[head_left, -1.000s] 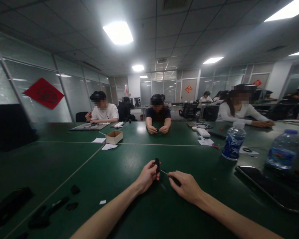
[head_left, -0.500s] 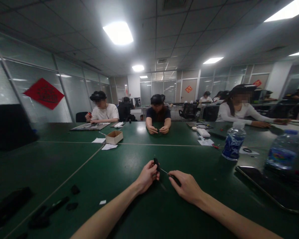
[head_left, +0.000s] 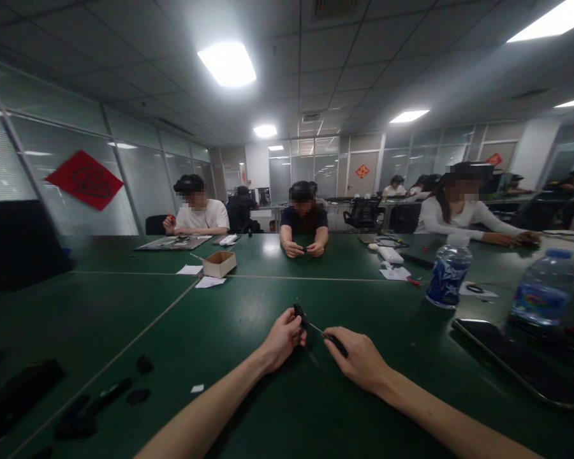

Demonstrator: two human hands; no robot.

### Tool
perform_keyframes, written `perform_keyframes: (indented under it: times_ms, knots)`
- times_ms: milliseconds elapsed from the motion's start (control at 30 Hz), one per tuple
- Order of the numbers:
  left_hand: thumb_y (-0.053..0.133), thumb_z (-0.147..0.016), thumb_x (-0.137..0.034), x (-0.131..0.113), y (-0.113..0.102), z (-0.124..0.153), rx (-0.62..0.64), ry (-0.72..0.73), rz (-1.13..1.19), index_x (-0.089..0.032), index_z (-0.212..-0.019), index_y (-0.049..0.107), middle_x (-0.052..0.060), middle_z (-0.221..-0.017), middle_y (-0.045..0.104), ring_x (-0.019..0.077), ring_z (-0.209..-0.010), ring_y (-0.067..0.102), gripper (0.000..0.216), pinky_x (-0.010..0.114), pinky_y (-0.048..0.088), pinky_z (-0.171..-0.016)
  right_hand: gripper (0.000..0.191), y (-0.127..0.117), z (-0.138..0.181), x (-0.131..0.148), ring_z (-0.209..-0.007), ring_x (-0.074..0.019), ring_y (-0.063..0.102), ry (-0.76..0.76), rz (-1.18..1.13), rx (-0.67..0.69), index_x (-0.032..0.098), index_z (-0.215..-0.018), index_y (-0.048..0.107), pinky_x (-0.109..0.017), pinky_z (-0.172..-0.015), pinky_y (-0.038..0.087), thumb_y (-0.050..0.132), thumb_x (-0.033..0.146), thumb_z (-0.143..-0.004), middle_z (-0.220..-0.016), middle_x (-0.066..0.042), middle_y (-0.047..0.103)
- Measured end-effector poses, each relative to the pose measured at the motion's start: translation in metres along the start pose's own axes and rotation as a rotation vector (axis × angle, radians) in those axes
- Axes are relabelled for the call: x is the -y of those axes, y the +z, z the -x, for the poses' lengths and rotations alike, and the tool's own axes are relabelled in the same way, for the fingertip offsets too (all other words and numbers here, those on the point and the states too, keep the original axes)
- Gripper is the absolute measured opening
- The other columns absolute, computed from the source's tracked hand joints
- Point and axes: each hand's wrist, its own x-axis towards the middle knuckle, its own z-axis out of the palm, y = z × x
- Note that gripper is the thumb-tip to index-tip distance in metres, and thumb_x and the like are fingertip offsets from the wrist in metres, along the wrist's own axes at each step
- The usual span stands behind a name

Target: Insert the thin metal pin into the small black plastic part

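Observation:
Near the middle of the green table (head_left: 249, 408), my left hand (head_left: 283, 338) is closed on a small black part (head_left: 298, 312), pinched upright between thumb and fingers. My right hand (head_left: 356, 357) wraps round the dark handle of a screwdriver (head_left: 317, 329). Its thin metal shaft points left and up, and the tip meets the black part or lies right against it; the exact contact is too small to tell. Both hands are held a little above the table top.
Several black pieces (head_left: 108, 395) and a white scrap (head_left: 198, 388) lie at left. A small open box (head_left: 220, 263) stands farther back on papers. To the right are a phone (head_left: 516, 357) and two water bottles (head_left: 448, 271). Co-workers sit across the table.
The black part in my left hand has tilted slightly, its top leaning a little to the left. My right hand and the screwdriver look almost unmoved.

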Motion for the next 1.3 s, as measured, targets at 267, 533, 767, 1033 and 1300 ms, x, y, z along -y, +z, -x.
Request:
perform_keyframes:
  times_ms: [267, 533, 767, 1033, 1300]
  knots:
    - [0.062, -0.078, -0.033, 0.002, -0.002, -0.001, -0.002, 0.013, 0.001, -0.016, -0.094, 0.052, -0.004, -0.065, 0.046, 0.0082, -0.054, 0.049, 0.026, 0.021, 0.036, -0.052, 0.03, -0.001, -0.001, 0.002, -0.072, -0.0162, 0.06, -0.024, 0.054, 0.021, 0.015, -0.105, 0.061, -0.027, -0.064, 0.049, 0.037, 0.027, -0.092, -0.086, -0.007, 0.064]
    - [0.065, -0.074, -0.028, 0.005, -0.004, -0.003, -0.006, 0.031, -0.021, -0.014, -0.095, 0.054, 0.0, -0.075, 0.051, 0.0072, -0.056, 0.049, 0.027, 0.021, 0.035, -0.052, 0.031, 0.0, 0.0, 0.001, -0.064, -0.0152, 0.058, -0.044, 0.191, 0.039, 0.015, -0.108, 0.062, -0.024, -0.056, 0.045, 0.039, 0.025, -0.091, -0.081, -0.006, 0.062]
    - [0.068, -0.073, -0.034, 0.002, -0.003, -0.001, 0.018, 0.014, -0.026, -0.013, -0.092, 0.052, -0.001, -0.072, 0.053, 0.0079, -0.059, 0.05, 0.032, 0.022, 0.037, -0.058, 0.028, 0.002, 0.002, -0.003, -0.071, -0.0162, 0.06, -0.047, 0.108, 0.019, 0.015, -0.108, 0.06, -0.026, -0.062, 0.049, 0.038, 0.026, -0.093, -0.088, -0.008, 0.062]
    - [0.067, -0.074, -0.035, 0.0, -0.001, 0.002, 0.06, 0.003, -0.084, -0.012, -0.088, 0.052, -0.001, -0.07, 0.054, 0.0084, -0.061, 0.05, 0.03, 0.022, 0.038, -0.061, 0.028, 0.003, -0.001, -0.005, -0.077, -0.0175, 0.061, -0.033, 0.001, 0.002, 0.016, -0.109, 0.058, -0.029, -0.067, 0.051, 0.038, 0.027, -0.094, -0.092, -0.008, 0.062]
    - [0.064, -0.076, -0.027, -0.005, 0.005, 0.004, 0.006, -0.047, -0.008, -0.013, -0.088, 0.052, 0.002, -0.079, 0.054, 0.0091, -0.063, 0.054, 0.021, 0.022, 0.04, -0.057, 0.027, 0.002, -0.004, -0.003, -0.083, -0.019, 0.062, 0.037, -0.028, -0.041, 0.016, -0.107, 0.059, -0.031, -0.073, 0.051, 0.039, 0.028, -0.093, -0.096, -0.009, 0.064]
